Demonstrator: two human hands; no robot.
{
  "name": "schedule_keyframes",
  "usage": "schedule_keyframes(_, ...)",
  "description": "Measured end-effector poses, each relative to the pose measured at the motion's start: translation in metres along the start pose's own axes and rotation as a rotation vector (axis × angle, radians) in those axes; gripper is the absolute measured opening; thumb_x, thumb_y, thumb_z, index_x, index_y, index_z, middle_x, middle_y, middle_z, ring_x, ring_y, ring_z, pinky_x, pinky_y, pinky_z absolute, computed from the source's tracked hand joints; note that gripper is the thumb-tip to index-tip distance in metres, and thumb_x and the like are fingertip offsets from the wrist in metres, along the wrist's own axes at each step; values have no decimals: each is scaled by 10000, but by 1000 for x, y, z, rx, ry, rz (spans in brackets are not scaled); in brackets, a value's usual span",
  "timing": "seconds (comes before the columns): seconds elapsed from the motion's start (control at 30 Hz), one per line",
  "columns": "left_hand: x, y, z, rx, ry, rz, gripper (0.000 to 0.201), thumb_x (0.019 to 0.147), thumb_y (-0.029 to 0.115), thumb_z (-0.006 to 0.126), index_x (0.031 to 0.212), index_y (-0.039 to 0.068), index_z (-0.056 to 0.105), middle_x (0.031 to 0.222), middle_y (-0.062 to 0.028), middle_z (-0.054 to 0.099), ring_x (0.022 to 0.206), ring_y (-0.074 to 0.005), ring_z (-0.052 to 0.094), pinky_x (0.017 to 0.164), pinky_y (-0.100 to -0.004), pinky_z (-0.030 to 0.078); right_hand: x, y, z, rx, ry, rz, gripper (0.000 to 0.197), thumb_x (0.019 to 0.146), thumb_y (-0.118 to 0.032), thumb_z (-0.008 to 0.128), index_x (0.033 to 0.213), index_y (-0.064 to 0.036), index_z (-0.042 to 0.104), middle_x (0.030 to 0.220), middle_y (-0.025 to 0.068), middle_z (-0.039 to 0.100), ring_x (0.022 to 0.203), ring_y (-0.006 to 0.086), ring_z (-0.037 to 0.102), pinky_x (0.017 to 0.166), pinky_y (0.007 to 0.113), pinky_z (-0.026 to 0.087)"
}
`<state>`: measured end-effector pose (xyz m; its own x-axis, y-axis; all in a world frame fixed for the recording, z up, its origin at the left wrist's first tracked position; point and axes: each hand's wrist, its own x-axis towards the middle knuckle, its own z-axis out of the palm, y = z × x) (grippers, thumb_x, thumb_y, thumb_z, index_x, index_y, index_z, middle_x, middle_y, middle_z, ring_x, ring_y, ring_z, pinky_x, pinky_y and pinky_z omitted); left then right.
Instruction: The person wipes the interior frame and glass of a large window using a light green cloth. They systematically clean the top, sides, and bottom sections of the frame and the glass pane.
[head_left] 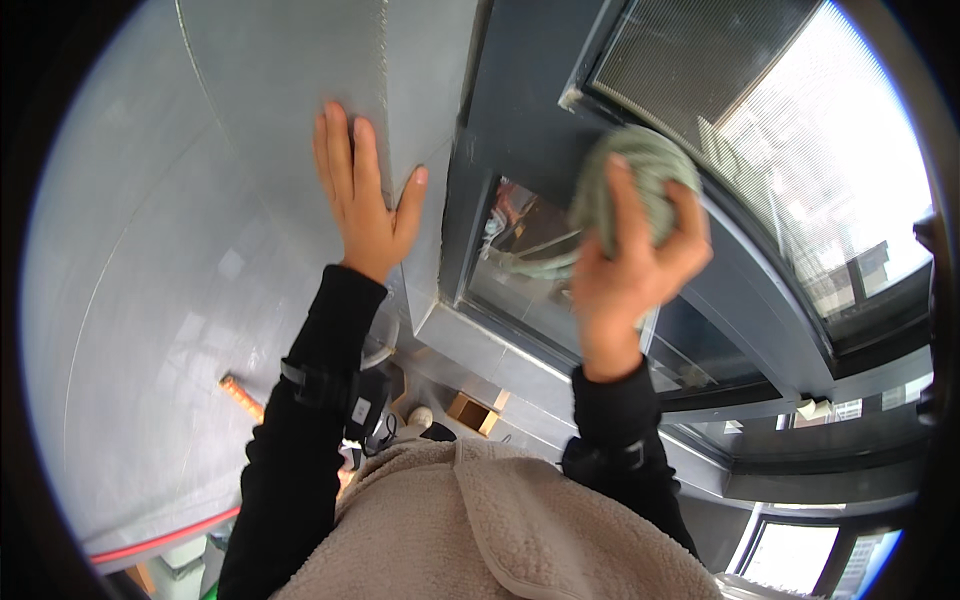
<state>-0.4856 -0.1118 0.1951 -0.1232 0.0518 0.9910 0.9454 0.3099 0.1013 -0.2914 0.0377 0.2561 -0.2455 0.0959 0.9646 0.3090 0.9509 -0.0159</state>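
Observation:
My right hand point(645, 255) grips a bunched pale green cloth point(650, 160) and presses it against the dark grey window frame point(530, 110), beside the mesh screen point(700, 60). The hand and cloth are somewhat blurred by motion. A loose tail of the cloth hangs over the lower glass pane point(530, 290). On the left, my left hand point(365, 200) lies with fingers stretched out against the grey tiled wall point(250, 180), its thumb reaching over the corner towards the window. Nothing is in that hand.
Below stands a small open cardboard box point(472, 413) on the floor, near a shoe point(420, 415). An orange-wrapped handle point(240, 395) and a black case point(368, 405) are by my left forearm. A red hose-like strip point(165, 540) curves at the lower left.

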Motion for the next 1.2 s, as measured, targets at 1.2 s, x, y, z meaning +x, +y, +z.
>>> schedule_keyframes(1.2, -10, -15, 8, -129, 158, 70, 564, 869, 313, 632, 1376, 83, 542, 1480, -222, 430, 1408, -385, 354, 1162, -510, 203, -99, 20, 19, -245, 56, -18, 557, 638, 17, 684, 1126, -247, 732, 1076, 58, 503, 1031, 246, 509, 837, 359, 421)
